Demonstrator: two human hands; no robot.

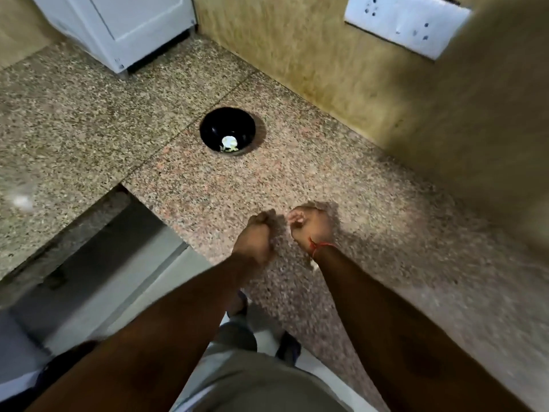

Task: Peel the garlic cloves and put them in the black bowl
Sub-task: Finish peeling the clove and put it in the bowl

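**Two curled hands low over the speckled surface, black bowl beyond**

Just below the centre of the frame the left hand (256,235) is curled into a loose fist, knuckles up; blur hides whether anything sits inside it. Just beside it, apart by a narrow gap, the right hand (312,226) has its fingers curled inward, with a red thread (319,246) round the wrist; I cannot tell whether it holds a clove.

Both hands hover low over the speckled granite surface (371,233). Well above them, near the middle of the frame, stands the black bowl (227,130), with pale garlic pieces (229,142) at its bottom.

A white appliance (124,28) stands on the surface at upper left. A yellowish wall (341,69) runs along the upper right, bearing a white switch plate (407,25). The right edge is smeared by blur.
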